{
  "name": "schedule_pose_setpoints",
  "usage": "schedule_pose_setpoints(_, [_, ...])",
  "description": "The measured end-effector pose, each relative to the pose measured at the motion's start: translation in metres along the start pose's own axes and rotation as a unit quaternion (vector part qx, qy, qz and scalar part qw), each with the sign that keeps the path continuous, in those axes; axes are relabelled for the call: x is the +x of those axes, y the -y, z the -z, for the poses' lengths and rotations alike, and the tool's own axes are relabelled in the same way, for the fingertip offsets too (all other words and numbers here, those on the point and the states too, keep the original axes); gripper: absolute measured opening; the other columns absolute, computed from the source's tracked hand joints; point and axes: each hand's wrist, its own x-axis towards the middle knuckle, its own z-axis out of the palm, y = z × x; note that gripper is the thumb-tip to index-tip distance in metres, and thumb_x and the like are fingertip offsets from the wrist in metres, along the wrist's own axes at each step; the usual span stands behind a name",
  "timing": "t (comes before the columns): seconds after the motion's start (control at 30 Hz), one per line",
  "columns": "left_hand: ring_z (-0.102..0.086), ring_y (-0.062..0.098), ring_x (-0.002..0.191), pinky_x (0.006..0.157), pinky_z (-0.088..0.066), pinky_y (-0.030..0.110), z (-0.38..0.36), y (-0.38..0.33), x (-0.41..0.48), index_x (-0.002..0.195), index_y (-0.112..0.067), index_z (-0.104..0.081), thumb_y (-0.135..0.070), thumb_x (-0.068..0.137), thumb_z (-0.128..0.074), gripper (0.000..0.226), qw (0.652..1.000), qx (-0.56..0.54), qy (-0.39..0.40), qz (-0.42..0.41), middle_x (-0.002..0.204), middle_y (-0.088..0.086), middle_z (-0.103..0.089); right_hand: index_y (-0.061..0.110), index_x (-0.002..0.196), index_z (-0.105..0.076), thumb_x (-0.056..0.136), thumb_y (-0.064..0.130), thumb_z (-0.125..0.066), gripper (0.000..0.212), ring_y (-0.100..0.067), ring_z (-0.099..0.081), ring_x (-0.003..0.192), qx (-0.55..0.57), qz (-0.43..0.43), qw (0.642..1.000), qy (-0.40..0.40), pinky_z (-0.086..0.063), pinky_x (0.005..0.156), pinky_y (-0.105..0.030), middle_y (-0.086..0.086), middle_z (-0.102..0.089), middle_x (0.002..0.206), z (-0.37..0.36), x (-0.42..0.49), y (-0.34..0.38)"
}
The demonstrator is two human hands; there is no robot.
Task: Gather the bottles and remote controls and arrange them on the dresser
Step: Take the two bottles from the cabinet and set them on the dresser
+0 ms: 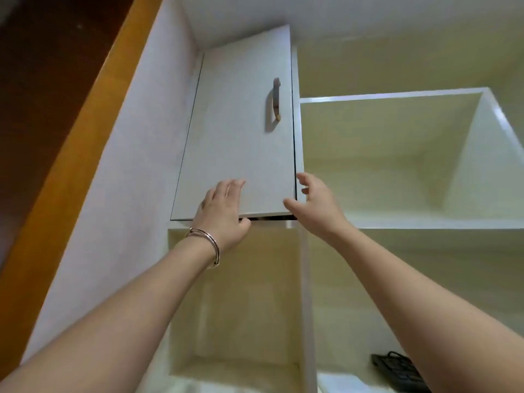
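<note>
Well below right grip (317, 202), dark object (397, 370).

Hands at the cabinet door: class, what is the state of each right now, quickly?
Left hand: open, fingers flat on the cabinet door.
Right hand: open, curved by the door's lower corner, no clear grip.

White cabinet door (241, 143) dead ahead, grey handle (274, 104) on it. Right of that door and below it, open cream-lined compartments (368, 151). Left of it, a pale wall (127, 165) and orange wood trim (76, 143).
</note>
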Motion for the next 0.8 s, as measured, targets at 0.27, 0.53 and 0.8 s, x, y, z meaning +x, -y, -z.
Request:
schedule_pose_setpoints(0.27, [-0.028, 0.027, 0.133, 0.109, -0.025, 0.037, 0.001, -0.013, 0.019, 0.143, -0.026, -0.016, -0.032, 0.078, -0.054, 0.075, 0.996, 0.077, 0.036, -0.025, 0.149, 0.002, -0.022, 0.003, 0.091, -0.057, 0.078, 0.012, -0.055, 0.016, -0.023, -0.029, 0.072, 0.248, -0.12, 0.961, -0.008, -0.027, 0.068, -0.032, -0.004, -0.027, 0.069, -0.003, 0.023, 0.028])
schedule_pose_setpoints(0.53, [-0.031, 0.024, 0.135, 0.109, -0.029, 0.037, 0.016, -0.017, 0.005, 0.144, -0.022, -0.021, -0.032, 0.079, -0.054, 0.073, 0.989, 0.055, -0.083, -0.113, 0.151, 0.001, -0.026, 0.021, 0.071, -0.057, 0.075, 0.022, -0.046, 0.012, -0.028, -0.06, 0.082, 0.298, -0.034, 0.951, -0.072, -0.053, 0.085, -0.045, 0.0, -0.06, 0.076, -0.002, 0.01, 0.052])
schedule_pose_setpoints(0.8, [-0.064, 0.027, 0.082, 0.063, -0.057, 0.038, 0.082, 0.003, -0.018, 0.129, -0.011, -0.037, -0.032, 0.076, -0.051, 0.059, 0.96, -0.078, -0.225, -0.145, 0.124, 0.011, -0.056, 0.02, 0.103, -0.056, 0.094, 0.012, -0.035, 0.024, -0.012, -0.063, 0.073, 0.407, 0.119, 0.906, 0.01, -0.054, 0.074, -0.026, -0.004, -0.065, 0.084, -0.019, -0.005, 0.108])
